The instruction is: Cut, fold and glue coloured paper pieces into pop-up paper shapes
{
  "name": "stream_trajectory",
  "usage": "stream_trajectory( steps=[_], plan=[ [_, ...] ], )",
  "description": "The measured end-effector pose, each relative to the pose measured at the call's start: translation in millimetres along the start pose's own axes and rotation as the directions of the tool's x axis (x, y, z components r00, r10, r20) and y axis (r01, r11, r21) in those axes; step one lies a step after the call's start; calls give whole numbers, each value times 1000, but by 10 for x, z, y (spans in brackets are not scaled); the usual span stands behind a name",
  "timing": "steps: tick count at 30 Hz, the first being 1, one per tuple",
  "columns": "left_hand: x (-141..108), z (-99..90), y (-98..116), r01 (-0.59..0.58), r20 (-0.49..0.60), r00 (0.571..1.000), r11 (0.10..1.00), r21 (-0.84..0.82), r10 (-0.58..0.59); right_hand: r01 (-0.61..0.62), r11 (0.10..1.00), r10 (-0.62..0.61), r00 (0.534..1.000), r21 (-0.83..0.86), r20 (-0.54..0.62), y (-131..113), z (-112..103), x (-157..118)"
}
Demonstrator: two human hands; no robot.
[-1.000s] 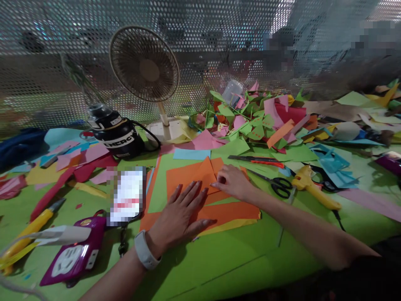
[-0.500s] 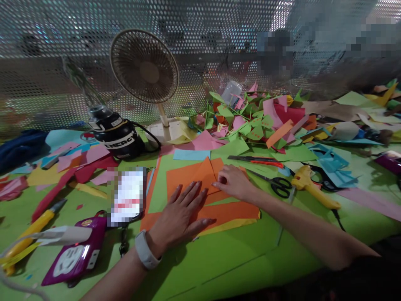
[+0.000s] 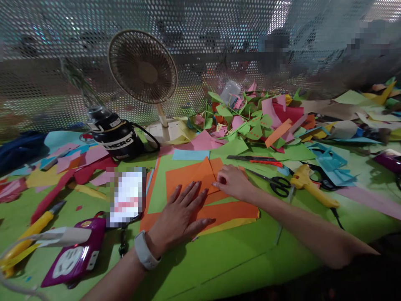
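Left hand [image 3: 183, 213], pale grey band [image 3: 146, 251] at the wrist, is lying palm down on a folded sheet of bright orange paper [image 3: 191, 173]. Its four fingers are pointing away, slightly spread; the thumb is sticking out to the right, over a darker orange paper strip [image 3: 233, 211].

Right hand [image 3: 233, 182] is resting at the orange sheet's right side, fingers curling inward, thumb tip lying by the sheet's crease. Cannot tell whether it is pinching the paper.

The orange sheet is lying in front of the person, partly over a flat light-green sheet [image 3: 158, 192], a pointed flap showing between the hands. A pale-blue paper rectangle [image 3: 191, 155] is lying just beyond.

To the right, a black-and-red cutter knife [image 3: 255, 160], black-handled scissors [image 3: 280, 186] and a yellow glue gun [image 3: 316, 186] are lying near the right forearm. To the left, a phone with a bright, pixelated screen [image 3: 128, 194] is lying near the left hand.
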State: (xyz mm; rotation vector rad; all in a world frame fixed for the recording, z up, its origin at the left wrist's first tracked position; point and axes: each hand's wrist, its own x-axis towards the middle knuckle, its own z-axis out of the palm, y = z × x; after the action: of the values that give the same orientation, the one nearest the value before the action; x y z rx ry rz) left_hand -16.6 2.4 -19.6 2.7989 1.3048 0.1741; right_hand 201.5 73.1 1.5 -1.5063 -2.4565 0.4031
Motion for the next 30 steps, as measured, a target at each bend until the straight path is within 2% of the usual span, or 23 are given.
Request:
stream_trajectory(
  steps=[4,9,12,16,20,26,30],
  plan=[
    [4,0,0,-9,-20,1000,1000,-1,9,-19,999,19,1000,26,5,27,-65,22],
    [1,-1,2,-11,-35,999,1000,-21,10,-51,983,53,999,178,-8,-73,-288,36],
    [-3,8,5,-9,-45,999,1000,-25,8,-48,976,23,993,212,120,-228,-370,15],
    [11,-11,23,4,-5,1000,999,-39,-4,-62,984,13,960,167,281,-326,-323,9],
    [22,-44,36,8,16,1000,999,-45,-8,-87,974,-3,918,208,396,-265,-222,64],
    [8,-28,23,-11,-15,1000,999,-35,10,-150,978,69,890,146,450,-187,-170,178],
    [15,-25,29,-2,11,1000,999,-33,3,-261,949,119,814,176,569,-104,-216,230]
  ],
)
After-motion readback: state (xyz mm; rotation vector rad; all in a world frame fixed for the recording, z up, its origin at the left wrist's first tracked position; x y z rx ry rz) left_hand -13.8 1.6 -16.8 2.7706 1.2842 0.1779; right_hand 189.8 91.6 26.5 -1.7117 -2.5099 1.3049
